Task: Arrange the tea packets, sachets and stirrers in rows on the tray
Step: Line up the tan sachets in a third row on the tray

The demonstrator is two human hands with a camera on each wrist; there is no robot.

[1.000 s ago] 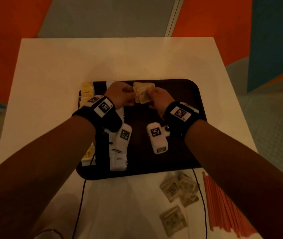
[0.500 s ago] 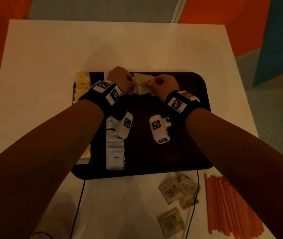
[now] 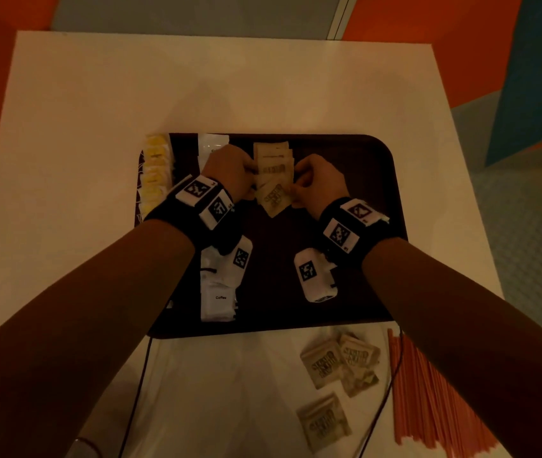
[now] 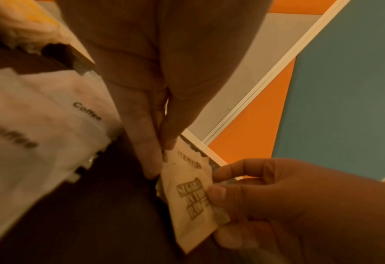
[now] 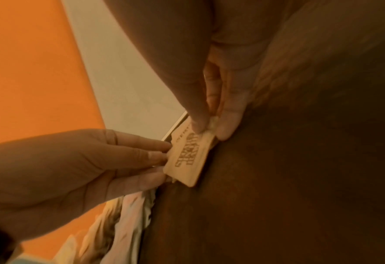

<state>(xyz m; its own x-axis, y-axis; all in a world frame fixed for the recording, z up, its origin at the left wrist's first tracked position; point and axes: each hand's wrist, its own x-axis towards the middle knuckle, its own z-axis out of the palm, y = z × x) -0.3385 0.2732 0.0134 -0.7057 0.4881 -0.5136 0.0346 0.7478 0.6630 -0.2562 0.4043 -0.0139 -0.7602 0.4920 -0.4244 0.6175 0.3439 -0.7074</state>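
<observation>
Both hands hold one brown sugar sachet (image 3: 274, 200) just above the dark tray (image 3: 352, 160). My left hand (image 3: 249, 185) pinches its left edge, and my right hand (image 3: 296, 190) pinches its right edge. The left wrist view shows the printed sachet (image 4: 187, 196) between thumb and finger. The right wrist view shows the sachet (image 5: 187, 159) pinched at its top corner. Just behind it, overlapping brown sachets (image 3: 271, 158) lie in a column on the tray. Yellow tea packets (image 3: 155, 170) line the tray's left edge. White coffee sachets (image 3: 218, 302) form a column beside them.
Three loose brown sachets (image 3: 339, 361) lie on the white table (image 3: 263, 94) in front of the tray, at the right. A bundle of orange stirrers (image 3: 428, 391) lies to their right. The tray's right half is bare. Thin black cables (image 3: 137, 391) trail off the table's near edge.
Both hands have come a little toward me over the tray with the sachet. Overlapping brown sachets now show lying behind it. My head has tilted, shifting the view.
</observation>
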